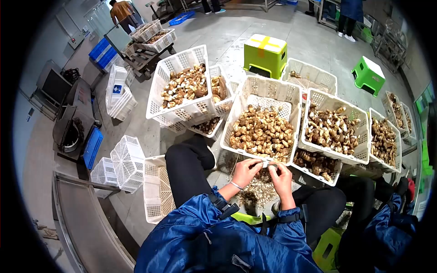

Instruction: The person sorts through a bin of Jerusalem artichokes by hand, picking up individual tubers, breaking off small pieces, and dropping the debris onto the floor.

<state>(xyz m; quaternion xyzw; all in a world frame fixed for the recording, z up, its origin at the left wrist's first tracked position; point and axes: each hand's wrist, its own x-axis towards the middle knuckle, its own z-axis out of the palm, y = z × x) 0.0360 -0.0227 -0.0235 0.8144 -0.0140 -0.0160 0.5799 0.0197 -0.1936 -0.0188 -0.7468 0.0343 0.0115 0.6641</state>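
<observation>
My left hand (246, 173) and my right hand (281, 182) meet at the near rim of a white plastic crate (234, 109). Both have their fingers pinched together. A small pale bit shows between the fingertips, too small to name. In that crate lies a heap of brown-and-white mushrooms (261, 132), just beyond my fingers. Beneath my hands, between my knees, pale and dark trimmings (257, 193) are piled up. Part of a green rim (248, 218) shows under them.
More mushroom crates stand at the left (154, 93) and right (359, 157), some stacked. Green stools (273, 59) (368, 75) are beyond. White crates (129, 164) and a metal table (84, 218) flank my left. A person in blue (387, 232) sits close at my right; others stand farther off.
</observation>
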